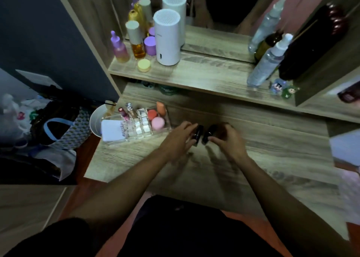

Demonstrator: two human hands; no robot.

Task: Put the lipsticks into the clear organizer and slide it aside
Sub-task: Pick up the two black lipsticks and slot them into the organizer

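Currently, left to right:
White bowl [94,120]: it sits at the far-left edge of the wooden desk [272,149], touching or just beside the organizer; a careless slide leftward could push it off.
Clear organizer [136,126]: left of the hands, it already holds two tubes upright, a white compact [113,131] and round pink sponges [157,123]; several small slots look free, but they are narrow, so a tube dropped in tilted could jam or tip its neighbours.
Left hand [179,140]: fingers curled around a dark lipstick [197,134], pinching it upright just right of the organizer; motion blur hides how firm the hold is.
Second dark lipstick [208,135]: near the first, almost touching; the two could knock together.
Right hand [228,138]: fingers closed on this second tube from the right; thumb hidden, so grip security is a guess.
Main risk: both tubes are smooth and dark in dim light, so a slip or a missed slot seems likely.
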